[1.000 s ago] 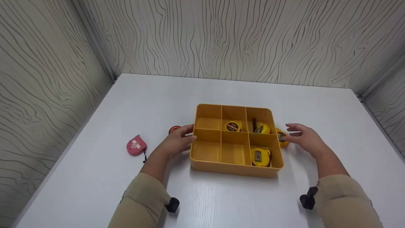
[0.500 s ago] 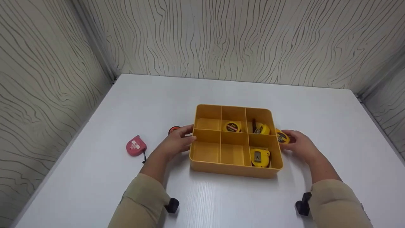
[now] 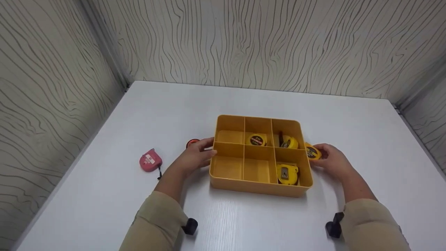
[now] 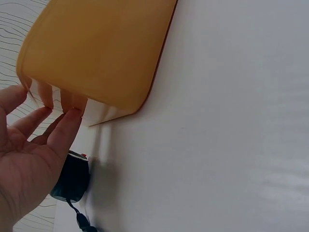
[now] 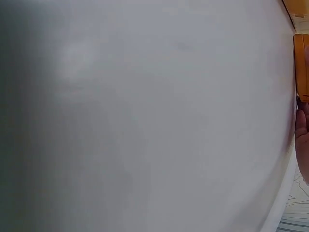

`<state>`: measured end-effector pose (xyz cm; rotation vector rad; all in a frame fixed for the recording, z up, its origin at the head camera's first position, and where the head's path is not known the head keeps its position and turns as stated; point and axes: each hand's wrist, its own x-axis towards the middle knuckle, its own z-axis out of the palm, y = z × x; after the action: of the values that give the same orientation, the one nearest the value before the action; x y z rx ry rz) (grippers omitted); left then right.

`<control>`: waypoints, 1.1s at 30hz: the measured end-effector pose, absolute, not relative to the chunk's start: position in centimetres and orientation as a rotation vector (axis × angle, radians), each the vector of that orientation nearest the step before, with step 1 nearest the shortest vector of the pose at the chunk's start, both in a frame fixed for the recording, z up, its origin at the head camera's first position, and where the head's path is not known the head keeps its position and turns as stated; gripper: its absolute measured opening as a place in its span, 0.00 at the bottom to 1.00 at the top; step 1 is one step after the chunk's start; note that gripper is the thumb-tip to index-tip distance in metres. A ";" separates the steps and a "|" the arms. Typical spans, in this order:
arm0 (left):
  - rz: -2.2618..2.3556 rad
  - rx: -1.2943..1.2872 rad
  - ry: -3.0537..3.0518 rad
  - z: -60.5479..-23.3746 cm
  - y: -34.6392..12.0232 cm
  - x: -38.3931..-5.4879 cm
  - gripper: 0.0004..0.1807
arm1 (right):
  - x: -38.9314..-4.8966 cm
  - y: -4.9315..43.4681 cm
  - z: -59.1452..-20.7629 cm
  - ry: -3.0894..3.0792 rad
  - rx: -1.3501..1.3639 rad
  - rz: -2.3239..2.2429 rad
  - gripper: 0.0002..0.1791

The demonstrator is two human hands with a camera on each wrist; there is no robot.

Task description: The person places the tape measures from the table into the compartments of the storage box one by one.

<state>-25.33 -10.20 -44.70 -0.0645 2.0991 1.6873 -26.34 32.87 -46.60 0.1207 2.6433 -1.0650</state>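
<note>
Box (image 3: pixel 259 188): yellow-orange, open-topped and divided into six compartments, two rows of three; it sits on the worktop at the middle of the scene, between the two hands.
Left hand (image 3: pixel 193 158): at the box's left side, fingers and thumb extended, tips resting against the outer wall.
Right hand (image 3: pixel 331 160): at the box's right side, thumb and fingers gripping the held tape; only part of this grasp enters the right wrist view.
Held tape (image 3: pixel 313 152): yellow-orange case with a dark label, outside the box and just beside its right wall; whether it touches that wall cannot be told.
Far-middle tape (image 3: pixel 257 139): yellow, round dark label facing up, in the far middle compartment.
Far-right tape (image 3: pixel 290 143): yellow, tilted, in the far right compartment, a dark strip rising at its left.
Near-right tape (image 3: pixel 288 174): yellow, metal clip uppermost, in the near right compartment.
Red tape (image 3: pixel 192 142): red rim around a dark face, left of the box, largely hidden by the left hand.
Pink tape (image 3: pixel 151 160): farthest left, well apart from the box, white label showing, with a dark cord (image 3: pixel 160 172) trailing toward the near side.
Worktop (image 3: pixel 223 97): white, bearing the box and the loose tapes.
Backdrop (image 3: pixel 240 42): pale panels with wood-grain lines.
Sleeves (image 3: pixel 153 219): beige, on both arms.
</note>
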 end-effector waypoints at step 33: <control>1.713 -0.045 2.056 -44.3 -10.3 -25.2 0.32 | -27.1 33.9 -42.1 2.661 0.102 -1.174 0.52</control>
<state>-25.15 -10.25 -44.31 -0.0448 2.0559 1.7127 -27.10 33.87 -42.13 0.1016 2.6612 -1.1736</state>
